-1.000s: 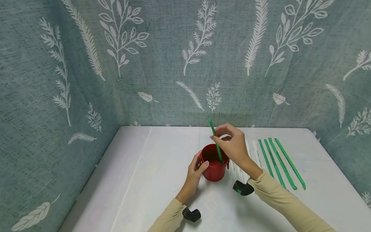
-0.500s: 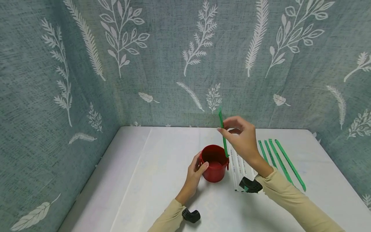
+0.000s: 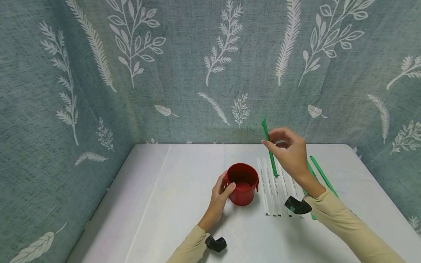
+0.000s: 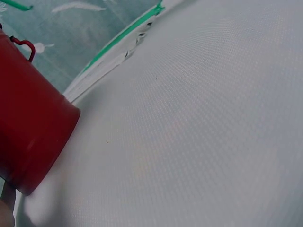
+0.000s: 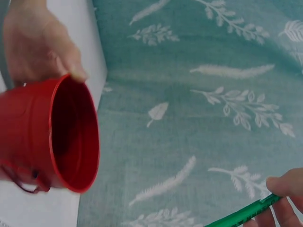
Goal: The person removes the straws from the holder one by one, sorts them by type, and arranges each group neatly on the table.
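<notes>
A small red bucket (image 3: 241, 197) stands on the white table, its mouth facing up and its bare inside visible. My left hand (image 3: 218, 199) grips the bucket's left side, thumb near the rim. Off to the right, my right hand (image 3: 291, 151) pinches a slim green wrapped straw (image 3: 271, 160) between thumb and fingertips, nearly upright above a row of white wrapped straws (image 3: 267, 190). In the right wrist view, the held straw (image 5: 246, 213) shows dark print. More green straws (image 3: 323, 175) lie further right, partly hidden by my right hand and forearm.
The white table (image 3: 177, 204) backs onto a grey-green curtain (image 3: 184, 73) with white leaf prints, which also hangs at the left and right. Each wrist carries a black camera, such as the right one (image 3: 297, 205).
My right hand has lifted the green straw out of the bucket and carried it rightward, over the white straws. The left hand keeps its grip on the bucket, which has stayed in place.
</notes>
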{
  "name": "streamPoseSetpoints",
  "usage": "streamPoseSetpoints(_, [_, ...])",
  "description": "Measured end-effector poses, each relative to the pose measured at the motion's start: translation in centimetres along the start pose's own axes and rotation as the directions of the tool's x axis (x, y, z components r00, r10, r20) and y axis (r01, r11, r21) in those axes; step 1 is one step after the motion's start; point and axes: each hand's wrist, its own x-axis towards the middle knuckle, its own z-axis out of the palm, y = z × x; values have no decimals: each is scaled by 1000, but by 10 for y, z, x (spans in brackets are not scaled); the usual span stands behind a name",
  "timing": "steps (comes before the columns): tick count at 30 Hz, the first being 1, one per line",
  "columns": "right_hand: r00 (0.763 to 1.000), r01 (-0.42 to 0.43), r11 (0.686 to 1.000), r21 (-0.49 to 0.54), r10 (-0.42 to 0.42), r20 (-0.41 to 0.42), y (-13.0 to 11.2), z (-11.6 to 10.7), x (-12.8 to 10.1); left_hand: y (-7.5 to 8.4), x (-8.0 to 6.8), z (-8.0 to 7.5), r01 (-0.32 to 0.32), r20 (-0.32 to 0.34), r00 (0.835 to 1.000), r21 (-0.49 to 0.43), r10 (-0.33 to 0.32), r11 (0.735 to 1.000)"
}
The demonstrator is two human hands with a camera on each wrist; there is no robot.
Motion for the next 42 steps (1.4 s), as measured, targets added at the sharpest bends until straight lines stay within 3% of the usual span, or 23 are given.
streamPoseSetpoints(7, [1000,6,999,-52,-7,-23,9,-14,-1,0,0,-1,-12,14,1000,-2,12,1000])
streamPoseSetpoints(13, [999,10,991,-137,-15,-35,34,-27,-1,0,0,-1,-20,15,1000,-13,20,1000])
streamPoseSetpoints(29, [996,-67,957,-283,49,-71,74,-64,-6,-2,1,-2,-1,23,1000,-15,2,1000])
streamPoseSetpoints(36, [994,-100,933,-346,81,-70,91,-78,-12,-29,7,-6,-3,-9,1000,-19,2,1000])
streamPoseSetpoints(42, [988,-152,910,-385,131,-79,107,-92,-17,-33,7,-5,-20,-17,1000,-20,20,1000])
